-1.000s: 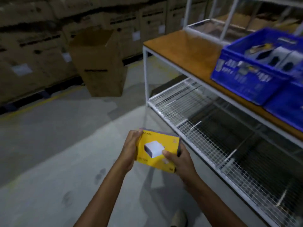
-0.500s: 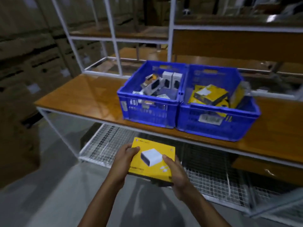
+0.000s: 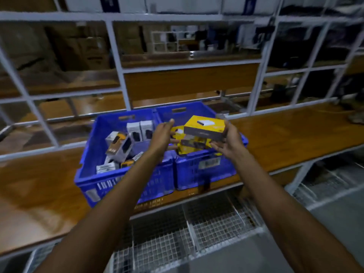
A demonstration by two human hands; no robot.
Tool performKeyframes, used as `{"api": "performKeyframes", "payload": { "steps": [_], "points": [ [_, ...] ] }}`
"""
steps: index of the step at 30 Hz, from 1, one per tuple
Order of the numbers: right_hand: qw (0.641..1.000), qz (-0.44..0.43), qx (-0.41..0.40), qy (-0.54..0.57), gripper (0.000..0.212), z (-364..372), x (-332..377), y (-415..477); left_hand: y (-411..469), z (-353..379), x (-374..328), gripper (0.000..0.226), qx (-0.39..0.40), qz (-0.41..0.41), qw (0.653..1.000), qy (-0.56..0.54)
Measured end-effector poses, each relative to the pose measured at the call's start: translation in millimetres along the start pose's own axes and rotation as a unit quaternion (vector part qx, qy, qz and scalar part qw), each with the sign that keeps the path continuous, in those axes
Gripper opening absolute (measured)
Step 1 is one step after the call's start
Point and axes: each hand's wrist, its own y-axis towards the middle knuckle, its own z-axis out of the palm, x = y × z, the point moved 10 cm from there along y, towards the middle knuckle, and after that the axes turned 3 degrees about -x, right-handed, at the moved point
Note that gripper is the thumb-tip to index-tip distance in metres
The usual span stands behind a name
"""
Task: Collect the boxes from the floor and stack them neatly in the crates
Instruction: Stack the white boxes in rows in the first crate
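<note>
Blue crates (image 3: 94,180) side by side on wooden shelf (image 3: 39,184). Yellow box (image 3: 204,128) over right crate (image 3: 197,174), gripped by right hand (image 3: 229,143); left hand (image 3: 161,135) released, just beside.

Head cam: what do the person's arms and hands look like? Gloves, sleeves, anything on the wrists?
Both hands are bare: no gloves on the left hand or the right hand. The left forearm and right forearm are uncovered down to the bottom edge of the frame, with no sleeve in view. No watch, band or markings show at either wrist. The picture is too blurred to rule out rings.
</note>
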Motion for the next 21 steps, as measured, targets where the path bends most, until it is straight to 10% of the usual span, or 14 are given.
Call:
{"api": "performKeyframes", "payload": {
  "steps": [11,21],
  "points": [
    [0.991,-0.066,-0.099,-0.062,0.023,-33.1,-32.0,2.5,20.0,-47.9,64.9,0.019,0.050,-0.007,0.995,0.080],
    [0.923,-0.238,0.135,-0.269,0.020,121.9,-70.9,-24.8,32.6,-122.4,48.9,0.023,-0.110,0.185,0.920,0.328]
  ]
}}
